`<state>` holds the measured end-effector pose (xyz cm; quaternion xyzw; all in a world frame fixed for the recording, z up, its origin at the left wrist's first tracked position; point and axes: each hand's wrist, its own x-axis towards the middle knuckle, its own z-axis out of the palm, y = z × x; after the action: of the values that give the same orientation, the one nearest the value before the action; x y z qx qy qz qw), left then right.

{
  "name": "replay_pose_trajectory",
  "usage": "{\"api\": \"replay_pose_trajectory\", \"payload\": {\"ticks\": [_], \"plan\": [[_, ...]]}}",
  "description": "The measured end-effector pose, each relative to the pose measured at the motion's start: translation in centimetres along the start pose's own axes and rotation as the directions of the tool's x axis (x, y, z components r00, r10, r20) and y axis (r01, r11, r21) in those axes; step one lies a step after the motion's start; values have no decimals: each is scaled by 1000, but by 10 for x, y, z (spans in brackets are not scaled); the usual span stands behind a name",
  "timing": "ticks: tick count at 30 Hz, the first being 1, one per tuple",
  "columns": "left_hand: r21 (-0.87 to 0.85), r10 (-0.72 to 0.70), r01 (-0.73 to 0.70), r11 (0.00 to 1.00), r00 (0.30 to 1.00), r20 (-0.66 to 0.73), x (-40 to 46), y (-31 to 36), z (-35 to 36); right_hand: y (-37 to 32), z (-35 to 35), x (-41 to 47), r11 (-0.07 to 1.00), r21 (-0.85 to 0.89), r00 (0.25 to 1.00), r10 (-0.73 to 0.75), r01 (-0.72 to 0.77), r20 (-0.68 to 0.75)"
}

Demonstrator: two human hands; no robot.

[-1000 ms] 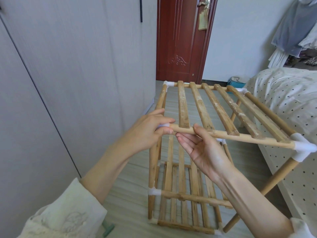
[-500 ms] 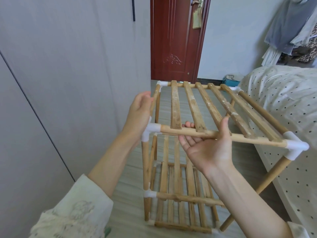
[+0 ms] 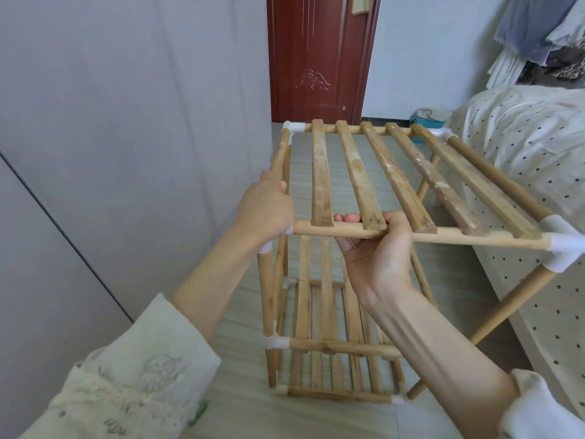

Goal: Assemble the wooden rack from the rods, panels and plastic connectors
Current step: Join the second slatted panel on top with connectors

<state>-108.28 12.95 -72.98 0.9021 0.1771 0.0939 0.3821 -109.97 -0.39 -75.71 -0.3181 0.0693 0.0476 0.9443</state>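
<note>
1. While standing on the pale floor between the grey wardrobe wall and the spotted bed: wooden rack, three slatted levels visible, top level uppermost and nearest the camera.
2. Left hand: closed over the near-left top corner, covering most of the white plastic connector there; fingers curled round the left side rod that runs back to the far-left connector.
3. Right hand: palm up beneath the front rod, gripping it from below; thumb resting on top of the rod, fingertips showing between two slats behind it.
4. Top panel: five flat slats lying front to back, near ends seated on the front rod, far ends on the rear rod.
5. Near-right corner connector: white, joined to the front rod, the right side rod and the leg slanting down toward the floor.
6. Near-left leg: upright, running from below the left hand down to a lower connector.
7. Middle and bottom levels: slatted panels below the top one, partly hidden by the right forearm; seating of their far ends cannot be told.
8. Background: red-brown door beyond the rack, closed; clothes hanging at upper right.
</note>
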Motion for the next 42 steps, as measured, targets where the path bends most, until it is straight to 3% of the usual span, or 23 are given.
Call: {"api": "replay_pose_trajectory", "payload": {"ticks": [8,11,14,16,18,20,23,25,26,28,31,33,35,39,42], "plan": [[-38,19,-19,999,1000,5,8,-13,-5,5,-4,2,997,-49,989,68,-62,129],[-124,31,-30,992,999,7,6,-13,-1,-9,-13,-6,986,-98,980,146,-133,133],[-212,7,-7,977,1000,-1,4,-12,-2,-26,-24,-12,919,-340,965,246,-200,95],[-226,-8,9,974,1000,8,2,-13,-6,-40,-30,-20,759,-616,955,294,-210,36],[-216,-12,15,976,1000,19,0,-14,-10,-57,-32,-31,523,-846,979,203,-102,7],[-199,-12,16,980,1000,24,-1,-14,-12,-79,-33,-38,338,-936,995,-61,97,81],[-161,-2,3,987,1000,11,0,-13,-11,-116,-42,-28,49,-963,860,-463,265,213],[-125,11,-11,992,1000,-2,3,-12,-10,-140,-55,-7,-195,-957,715,-636,216,291],[-110,12,-13,994,1000,-9,4,-13,-10,-151,-61,3,-269,-949,675,-670,167,309],[-99,14,-17,995,1000,-24,7,-14,-11,-166,-74,21,-350,-936,719,-645,21,257],[-85,20,-22,996,1000,-21,11,-15,-13,-178,-83,35,-263,-956,892,-453,-130,4],[-88,12,-14,996,1000,-16,15,-16,-14,-180,-80,39,-129,-981,952,-288,-147,-105],[-105,7,-8,994,1000,-17,20,-19,-11,-179,-76,38,-53,-983,967,-196,-174,-160],[-91,9,-13,996,999,-38,27,-25,-3,-178,-80,35,43,-977,965,-148,-211,-215],[-50,8,-9,999,1000,-24,27,-25,-4,-177,-80,35,16,-977,966,-143,-215,-215]]}}
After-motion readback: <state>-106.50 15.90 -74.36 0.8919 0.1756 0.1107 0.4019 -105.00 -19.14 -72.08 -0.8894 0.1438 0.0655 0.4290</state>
